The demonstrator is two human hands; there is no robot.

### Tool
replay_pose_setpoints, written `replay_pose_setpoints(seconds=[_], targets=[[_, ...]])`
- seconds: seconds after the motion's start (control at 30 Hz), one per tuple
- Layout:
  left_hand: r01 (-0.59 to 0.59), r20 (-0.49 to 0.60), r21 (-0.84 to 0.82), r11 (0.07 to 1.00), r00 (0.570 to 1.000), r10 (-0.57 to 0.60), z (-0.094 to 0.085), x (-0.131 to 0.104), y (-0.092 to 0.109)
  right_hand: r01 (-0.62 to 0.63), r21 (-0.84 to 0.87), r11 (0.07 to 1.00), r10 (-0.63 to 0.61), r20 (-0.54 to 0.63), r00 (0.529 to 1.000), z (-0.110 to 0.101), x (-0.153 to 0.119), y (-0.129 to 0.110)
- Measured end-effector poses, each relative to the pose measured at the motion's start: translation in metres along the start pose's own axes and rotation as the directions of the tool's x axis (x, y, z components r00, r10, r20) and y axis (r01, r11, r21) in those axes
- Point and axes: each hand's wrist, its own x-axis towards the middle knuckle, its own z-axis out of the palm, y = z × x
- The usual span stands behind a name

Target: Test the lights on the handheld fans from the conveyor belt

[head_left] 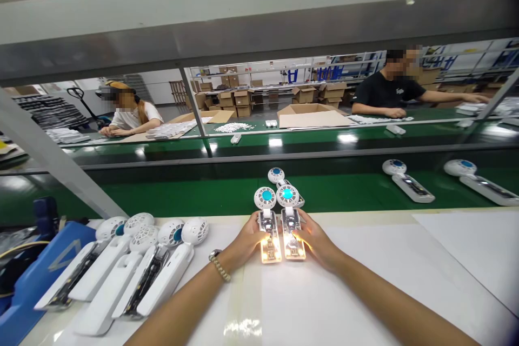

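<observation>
Two small white fans with round heads and blue centres are held side by side, upright, above the near edge of the white work surface (348,292). My left hand (248,238) is closed round the handle of the left fan (269,238), thumb on its front. Around the handle of the right fan (292,235) my right hand (318,240) is closed the same way. Both handles show open circuitry lit by warm lights, and the right fan's centre glows brighter. Another fan (276,174) lies on the green belt just behind them, partly hidden.
Several white fans (111,292) lie at the left beside a blue holder (60,265). Two more fans (413,188) (486,186) rest on the green belt (344,189) at the right. A slanted post (60,157) stands left. Two people sit across the line, near an open carton (310,118).
</observation>
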Motion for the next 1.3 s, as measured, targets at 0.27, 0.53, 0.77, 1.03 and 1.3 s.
replay_pose_setpoints(seconds=[0.27, 0.53, 0.77, 1.03, 1.3], targets=[[0.007, -0.021, 0.039, 0.999, 1.000, -0.007, 0.002, -0.001, 0.004, 0.042, -0.024, 0.999, -0.041, 0.039, 0.998, -0.005, 0.002, 0.005], [-0.001, 0.005, 0.053, 0.999, 1.000, 0.000, 0.001, -0.001, 0.002, 0.042, -0.014, 0.999, -0.042, 0.025, 0.999, -0.002, 0.002, 0.004], [-0.004, 0.040, 0.012, 1.000, 0.999, 0.003, -0.007, 0.002, -0.006, 0.020, -0.004, 1.000, -0.020, 0.009, 1.000, -0.001, 0.003, 0.002], [-0.001, 0.039, 0.019, 1.000, 0.999, 0.001, -0.009, 0.003, -0.008, 0.031, -0.008, 0.999, -0.031, 0.014, 0.999, -0.004, 0.003, 0.006], [0.012, 0.061, -0.025, 1.000, 0.998, -0.011, -0.011, 0.004, -0.009, 0.030, 0.002, 1.000, -0.030, 0.029, 0.999, -0.006, 0.006, 0.008]])
